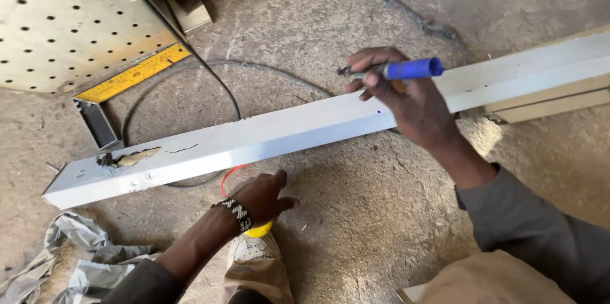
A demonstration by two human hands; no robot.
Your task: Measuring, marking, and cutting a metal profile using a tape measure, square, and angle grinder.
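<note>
While gripping a blue marker (406, 69), hands rest beside smooth white tube (267, 135).

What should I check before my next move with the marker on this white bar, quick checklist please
1. Marker held in right hand: ok.
2. Marker cap off: cannot tell, a blue end shows.
3. White bar lying flat on the concrete floor: ok.
4. Left hand steadying the bar: not ok, it is beside the bar at a yellow object.
5. Small blue dot on the bar: ok, visible.
6. Yellow square ruler at hand: not ok, lies apart.
</note>
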